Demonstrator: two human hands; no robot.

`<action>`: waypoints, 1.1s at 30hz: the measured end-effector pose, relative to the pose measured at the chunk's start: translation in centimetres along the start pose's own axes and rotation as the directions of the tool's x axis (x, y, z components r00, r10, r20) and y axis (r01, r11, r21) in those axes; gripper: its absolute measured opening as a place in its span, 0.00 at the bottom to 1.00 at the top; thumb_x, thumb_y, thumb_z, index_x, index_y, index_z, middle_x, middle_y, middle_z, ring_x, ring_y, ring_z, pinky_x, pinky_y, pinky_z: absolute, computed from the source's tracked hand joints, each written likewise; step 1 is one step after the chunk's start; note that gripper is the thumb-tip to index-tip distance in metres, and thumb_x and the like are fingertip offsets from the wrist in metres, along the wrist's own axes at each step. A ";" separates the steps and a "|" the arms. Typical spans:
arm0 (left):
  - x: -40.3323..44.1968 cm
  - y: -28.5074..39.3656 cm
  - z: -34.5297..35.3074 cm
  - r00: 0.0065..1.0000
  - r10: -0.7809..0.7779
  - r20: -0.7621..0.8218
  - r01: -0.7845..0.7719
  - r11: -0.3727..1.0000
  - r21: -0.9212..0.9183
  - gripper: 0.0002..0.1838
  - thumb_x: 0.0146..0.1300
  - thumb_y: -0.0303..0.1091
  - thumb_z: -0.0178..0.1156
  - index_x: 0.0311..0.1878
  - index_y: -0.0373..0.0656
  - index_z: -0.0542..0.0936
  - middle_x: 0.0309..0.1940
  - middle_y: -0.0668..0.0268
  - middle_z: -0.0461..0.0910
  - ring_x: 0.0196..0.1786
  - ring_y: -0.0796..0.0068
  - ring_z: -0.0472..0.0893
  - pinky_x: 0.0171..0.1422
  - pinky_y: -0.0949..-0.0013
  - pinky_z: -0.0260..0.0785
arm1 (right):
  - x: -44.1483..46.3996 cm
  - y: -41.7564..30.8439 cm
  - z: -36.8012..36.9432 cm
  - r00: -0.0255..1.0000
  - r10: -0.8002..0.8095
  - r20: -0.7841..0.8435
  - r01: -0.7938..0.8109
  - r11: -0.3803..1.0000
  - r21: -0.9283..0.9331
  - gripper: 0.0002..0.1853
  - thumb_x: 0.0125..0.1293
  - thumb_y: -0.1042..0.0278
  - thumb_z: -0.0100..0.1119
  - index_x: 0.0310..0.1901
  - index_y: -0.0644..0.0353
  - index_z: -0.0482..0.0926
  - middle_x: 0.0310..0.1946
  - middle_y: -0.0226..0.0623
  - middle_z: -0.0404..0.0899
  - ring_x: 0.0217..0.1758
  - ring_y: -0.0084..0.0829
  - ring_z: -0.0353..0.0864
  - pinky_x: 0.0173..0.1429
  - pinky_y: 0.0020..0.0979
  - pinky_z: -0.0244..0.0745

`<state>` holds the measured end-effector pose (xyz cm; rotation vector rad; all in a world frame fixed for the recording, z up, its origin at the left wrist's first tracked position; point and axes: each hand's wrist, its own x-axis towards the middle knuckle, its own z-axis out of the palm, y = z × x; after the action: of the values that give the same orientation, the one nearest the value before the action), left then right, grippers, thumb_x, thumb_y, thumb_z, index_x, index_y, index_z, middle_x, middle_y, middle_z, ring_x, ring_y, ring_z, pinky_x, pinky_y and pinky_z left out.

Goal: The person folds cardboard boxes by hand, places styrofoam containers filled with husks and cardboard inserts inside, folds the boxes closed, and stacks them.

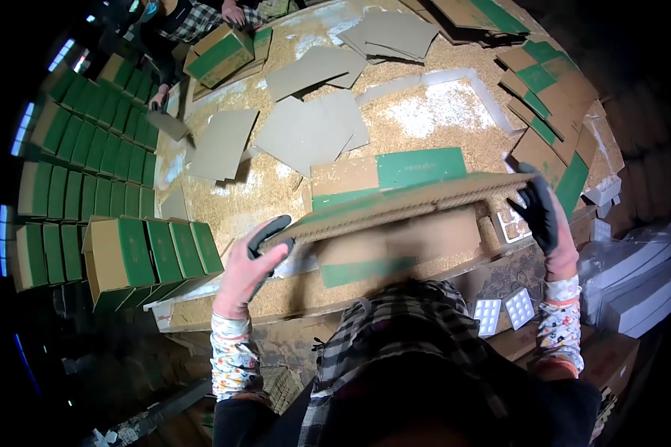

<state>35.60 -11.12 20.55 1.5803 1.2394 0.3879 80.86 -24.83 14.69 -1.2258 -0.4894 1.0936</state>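
A flat folded cardboard piece, brown with some green, is held edge-on above the table between my two gloved hands. My left hand grips its left end, with thumb and fingers around the edge. At the right end, my right hand has its dark-gloved fingers curled around the corner. Beneath the raised piece lies more brown and green cardboard on the table, partly hidden by it. Its lower part looks blurred.
The table bears grey sheets and, at right, overlapping flat cartons. Rows of green and brown boxes stand at left. Another person's hand touches a grey piece at upper left. White trays lie near the front edge.
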 end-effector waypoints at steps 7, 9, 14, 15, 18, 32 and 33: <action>10.8 -1.5 -2.0 0.965 -0.007 -0.262 -0.002 0.999 -0.034 0.23 0.64 0.52 0.54 0.28 0.40 0.80 0.16 0.65 0.74 0.18 0.74 0.74 0.25 0.72 0.66 | 3.9 0.9 3.5 0.918 -0.211 0.335 0.385 0.677 -0.628 0.18 0.70 0.65 0.45 0.58 0.60 0.72 0.56 0.40 0.70 0.63 0.35 0.66 0.67 0.30 0.57; 7.9 3.7 2.0 0.960 0.246 -0.135 -0.102 0.755 0.647 0.28 0.64 0.57 0.51 0.29 0.39 0.81 0.20 0.57 0.78 0.24 0.65 0.79 0.33 0.65 0.72 | 5.5 1.8 1.6 0.815 -0.317 0.485 0.579 0.465 -0.670 0.21 0.71 0.62 0.45 0.62 0.63 0.69 0.60 0.43 0.69 0.66 0.33 0.65 0.69 0.32 0.58; 8.2 1.4 13.0 0.912 0.169 0.374 -0.388 0.650 0.653 0.31 0.61 0.62 0.52 0.26 0.39 0.81 0.23 0.55 0.80 0.33 0.57 0.82 0.45 0.61 0.72 | 12.0 8.8 9.6 0.930 -0.234 0.282 0.329 0.873 -0.361 0.45 0.63 0.42 0.57 0.70 0.66 0.52 0.65 0.53 0.62 0.71 0.42 0.58 0.74 0.40 0.51; 8.0 3.3 11.8 0.903 0.004 0.429 -0.316 0.684 0.658 0.32 0.62 0.63 0.52 0.36 0.37 0.82 0.29 0.53 0.82 0.39 0.56 0.82 0.51 0.62 0.71 | 12.9 8.8 8.8 0.931 -0.262 0.254 0.365 0.655 -0.661 0.49 0.59 0.40 0.61 0.70 0.67 0.51 0.65 0.54 0.62 0.70 0.45 0.60 0.73 0.40 0.52; 6.3 1.6 10.7 0.796 0.241 0.555 -0.472 0.821 0.321 0.42 0.56 0.61 0.61 0.64 0.37 0.66 0.61 0.44 0.67 0.64 0.53 0.68 0.67 0.61 0.60 | 11.5 8.1 7.9 0.942 -0.285 0.179 0.230 0.159 -0.960 0.54 0.49 0.42 0.71 0.69 0.68 0.53 0.62 0.56 0.65 0.63 0.50 0.67 0.67 0.39 0.62; 10.5 -11.6 12.6 0.965 0.186 -0.186 -0.157 0.974 0.163 0.48 0.63 0.60 0.55 0.66 0.23 0.54 0.62 0.40 0.63 0.63 0.53 0.67 0.68 0.62 0.57 | 2.1 6.0 4.5 0.580 0.036 0.814 0.808 -0.151 -0.569 0.49 0.56 0.42 0.60 0.69 0.70 0.54 0.71 0.60 0.48 0.76 0.56 0.44 0.77 0.54 0.34; 11.7 -11.8 11.6 0.999 0.047 0.006 -0.046 0.996 -0.082 0.45 0.65 0.62 0.52 0.64 0.24 0.61 0.58 0.44 0.70 0.59 0.59 0.72 0.65 0.66 0.62 | 2.5 10.5 1.8 0.759 -0.342 0.554 0.618 0.109 -0.779 0.42 0.62 0.45 0.57 0.68 0.67 0.56 0.70 0.58 0.50 0.75 0.55 0.45 0.77 0.54 0.34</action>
<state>43.12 -8.10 2.01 1.5416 1.1681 0.4564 76.32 -22.24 5.04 -1.7292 -1.8418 0.2102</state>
